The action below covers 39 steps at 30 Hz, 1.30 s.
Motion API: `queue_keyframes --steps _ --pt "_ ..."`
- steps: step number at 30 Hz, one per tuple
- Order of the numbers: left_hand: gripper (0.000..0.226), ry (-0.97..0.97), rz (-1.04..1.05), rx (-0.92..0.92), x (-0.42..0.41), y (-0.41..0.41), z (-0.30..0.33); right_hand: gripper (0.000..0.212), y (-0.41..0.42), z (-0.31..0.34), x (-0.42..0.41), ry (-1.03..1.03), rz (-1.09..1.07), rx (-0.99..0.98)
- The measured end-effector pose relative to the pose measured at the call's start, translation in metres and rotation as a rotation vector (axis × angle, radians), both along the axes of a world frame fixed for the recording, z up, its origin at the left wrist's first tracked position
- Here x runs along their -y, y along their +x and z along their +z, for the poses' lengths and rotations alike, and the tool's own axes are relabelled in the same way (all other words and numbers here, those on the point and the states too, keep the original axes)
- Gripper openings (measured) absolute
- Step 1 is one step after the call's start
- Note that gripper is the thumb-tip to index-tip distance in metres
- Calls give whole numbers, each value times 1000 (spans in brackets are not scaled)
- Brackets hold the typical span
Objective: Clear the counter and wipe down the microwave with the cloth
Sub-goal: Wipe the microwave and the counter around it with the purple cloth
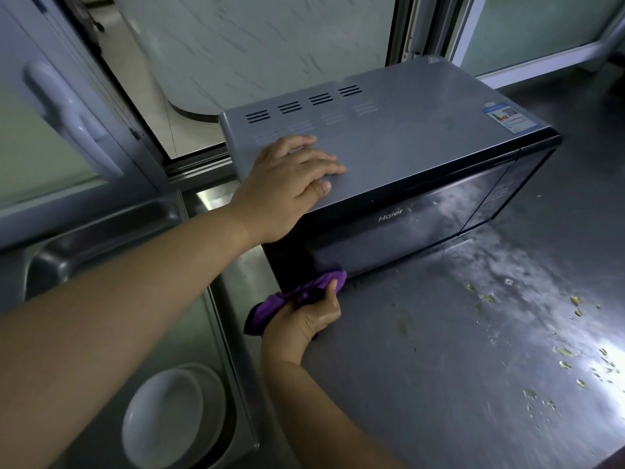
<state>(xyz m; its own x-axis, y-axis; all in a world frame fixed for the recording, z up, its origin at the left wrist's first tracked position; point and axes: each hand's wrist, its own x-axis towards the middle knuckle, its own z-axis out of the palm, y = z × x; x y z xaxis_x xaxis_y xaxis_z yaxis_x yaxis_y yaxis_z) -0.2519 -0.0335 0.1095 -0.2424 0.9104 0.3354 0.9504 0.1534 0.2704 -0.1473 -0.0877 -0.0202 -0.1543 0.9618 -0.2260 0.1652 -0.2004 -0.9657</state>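
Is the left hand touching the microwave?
Touching. The head view shows the left hand lying flat on the microwave top near its left edge, fingers spread on the grey panel.

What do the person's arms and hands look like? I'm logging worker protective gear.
Both arms are bare as far as the frame shows: no sleeves in view. The left hand and right hand wear no gloves; no rings, watch or wristband are visible. Fingernails look short and unpainted.
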Motion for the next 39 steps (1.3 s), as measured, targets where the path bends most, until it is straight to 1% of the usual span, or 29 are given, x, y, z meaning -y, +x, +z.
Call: queue_keyframes --steps 1,2,3,4,5,7,8,10,12,13,14,15,16,18,22,25,27,29,32,39 --pt "43 0 0 4 0 -1 0 19 -1 -3 -7 -71 -83 47" --pt "42 -4 0 8 0 -1 0 12 1 -4 -11 -170 -111 51" --pt "41 -6 1 9 0 0 0 19 4 -4 -13 -176 -65 28" --pt "39 -2 2 10 0 -1 0 34 8 3 -14 -190 -23 -23" --pt "38 4 4 10 0 0 1 48 13 -1 -13 -161 -8 -32" --pt "37 9 6 21 1 0 1 61 28 6 -14 -52 -7 -52" --pt "37 13 5 24 0 1 1 66 35 12 -17 24 -15 -91" --pt "38 19 11 20 0 1 2 72 44 34 -30 288 -65 -158" --pt "40 25 31 -5 1 1 3 69 42 54 -46 582 -75 -200" --pt "41 29 43 -17 1 2 5 67 39 63 -52 702 -47 -203" --pt "43 39 54 -27 1 3 6 64 35 69 -59 822 -3 -162" --pt "44 51 65 -35 1 4 7 62 31 73 -65 922 47 -81" --pt "44 58 78 -38 1 4 8 61 29 73 -69 977 90 8" --pt "45 67 100 -56 2 7 9 62 27 72 -74 976 120 112" --pt "51 42 139 -127 3 12 10 58 34 76 -93 928 77 163" --pt "49 -8 160 -203 3 13 10 59 45 75 -126 980 65 215" --pt "47 -36 141 -293 2 14 13 59 55 74 -154 1009 61 231" --pt "45 -47 111 -346 -1 17 17 57 63 73 -180 1042 63 247" --pt "46 -61 104 -316 -7 23 19 55 75 71 -213 1066 50 265" --pt "63 -150 55 -337 -49 56 22 55 95 70 -268 1088 48 293"
